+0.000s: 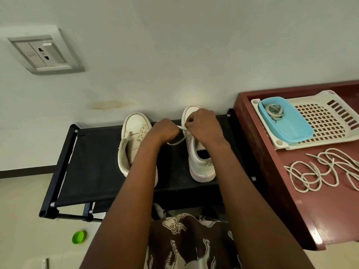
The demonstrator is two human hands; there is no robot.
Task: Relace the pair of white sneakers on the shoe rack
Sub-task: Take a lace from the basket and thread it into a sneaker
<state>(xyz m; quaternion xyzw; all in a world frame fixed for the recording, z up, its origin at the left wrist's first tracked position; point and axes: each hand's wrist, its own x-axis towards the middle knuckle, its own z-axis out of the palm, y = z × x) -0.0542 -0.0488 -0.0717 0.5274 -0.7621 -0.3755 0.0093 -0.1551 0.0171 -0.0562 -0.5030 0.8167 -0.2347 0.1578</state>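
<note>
**Lacing the right-side sneaker: both hands on one lace**

My left hand (165,131) and right hand (202,127) are curled, each pinching the thin white lace (181,128). It runs taut between them, with a slack loop hanging below. They sit over the front of the white leather sneaker (201,166) on the black fabric-topped shoe rack (93,162). My hands hide the eyelets, so I cannot tell how many rows are threaded.

Risks:
- Uneven pulling would leave one end short.
- A hard tug could drag the light shoe toward the rack's near edge.

The second white sneaker (134,136), its visible eyelets bare, is partly covered by my left forearm. On the reddish-brown table (291,210) lie loose off-white laces (320,169), and a white perforated plastic tray (334,121) carries a blue oval tub (295,131). Fetching the next lace means reaching across the shoe in work.
</note>
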